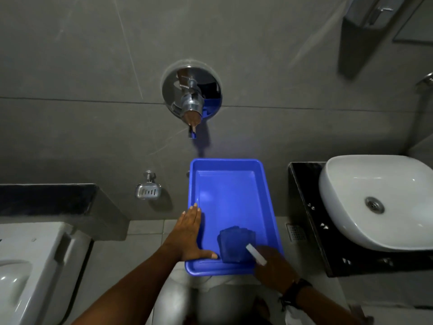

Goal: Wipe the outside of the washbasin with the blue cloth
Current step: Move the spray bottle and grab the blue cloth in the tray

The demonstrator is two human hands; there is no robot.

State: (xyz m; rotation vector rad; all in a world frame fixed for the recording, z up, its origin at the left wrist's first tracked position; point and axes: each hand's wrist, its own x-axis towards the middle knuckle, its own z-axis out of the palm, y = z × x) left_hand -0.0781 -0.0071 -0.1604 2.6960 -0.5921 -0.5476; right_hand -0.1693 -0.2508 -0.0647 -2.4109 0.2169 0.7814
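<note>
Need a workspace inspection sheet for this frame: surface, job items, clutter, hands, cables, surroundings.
Surface: black counter at right carries the white washbasin; grey tiled floor below.
Job's things: blue cloth folded, lying in the near end of the blue tray; washbasin untouched.
Clutter: small white stick-like item at the right hand, identity unclear.
Hands: left hand flat on the tray's left rim; right hand at the tray's near right corner beside the cloth, grip on the cloth unclear.
Cables: nothing seen.
Surroundings: chrome wall tap above the tray, metal soap dish on the wall, toilet at left.
</note>
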